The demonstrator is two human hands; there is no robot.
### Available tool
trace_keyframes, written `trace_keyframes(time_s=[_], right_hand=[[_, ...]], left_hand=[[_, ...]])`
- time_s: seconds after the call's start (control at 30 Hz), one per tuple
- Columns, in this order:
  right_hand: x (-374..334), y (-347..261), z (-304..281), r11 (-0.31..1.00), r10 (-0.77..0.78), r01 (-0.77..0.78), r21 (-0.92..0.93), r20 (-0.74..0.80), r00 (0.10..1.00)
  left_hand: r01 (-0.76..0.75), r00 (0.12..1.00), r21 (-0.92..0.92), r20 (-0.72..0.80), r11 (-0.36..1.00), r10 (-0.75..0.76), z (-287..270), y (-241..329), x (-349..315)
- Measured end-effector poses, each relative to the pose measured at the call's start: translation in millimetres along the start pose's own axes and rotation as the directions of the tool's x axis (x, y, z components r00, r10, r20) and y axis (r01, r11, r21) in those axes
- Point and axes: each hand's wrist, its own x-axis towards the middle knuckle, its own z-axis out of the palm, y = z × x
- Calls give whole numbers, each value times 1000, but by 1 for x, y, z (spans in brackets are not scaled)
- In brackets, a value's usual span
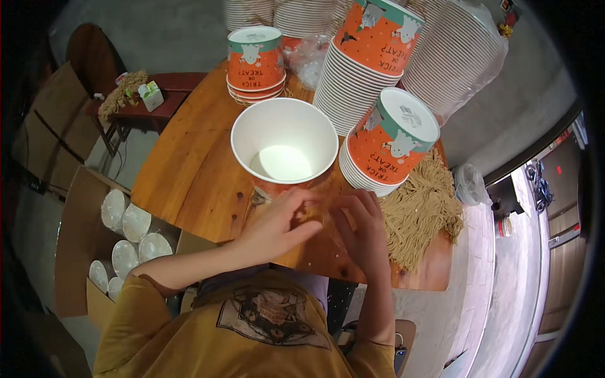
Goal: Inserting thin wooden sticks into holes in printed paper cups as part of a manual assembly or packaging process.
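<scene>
On the wooden table a large paper bucket (283, 142) stands with its mouth up, showing a white inside; a little orange shows below its rim. Just in front of it, my left hand (280, 220) has its fingers curled and its thumb pointing right. Close by on the right, my right hand (362, 227) is bent inward with curled fingers. A faint, filmy, see-through wisp (329, 217) shows between the two hands; blur hides what it is. Beyond my right hand stands an upside-down stack of orange Halloween paper buckets (387, 148).
A taller stack (362, 75) and a short stack (255, 63) stand behind, near plastic-wrapped stacks (450, 57). A bundle of tan cords (422, 211) lies at the table's right. A cardboard box (79, 252) of wrapped white round stacks sits lower left, below a red bench (179, 88).
</scene>
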Motion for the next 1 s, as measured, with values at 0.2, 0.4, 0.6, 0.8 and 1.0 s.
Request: trace_keyframes(time_s=[0.2,0.4,0.6,0.8,1.0], right_hand=[[-1,7,-8,994,-41,34,-101,-62,997],[-9,29,-5,987,61,-90,-130,-209,976],[-23,52,3,956,44,-81,-282,-135,990],[-17,-10,14,995,97,-93,44,-109,989],[-18,-29,17,658,417,-440,611,192,889]], left_hand=[[390,917,-343,231,855,-325,7,6,11],[473,852,-252,374,844,-365,-8,-8,-7],[387,899,-30,233,921,-371,-16,3,-12],[-398,913,626,202,671,354,-23,18,-5],[-466,882,419,148,780,447,-19,28,11]])
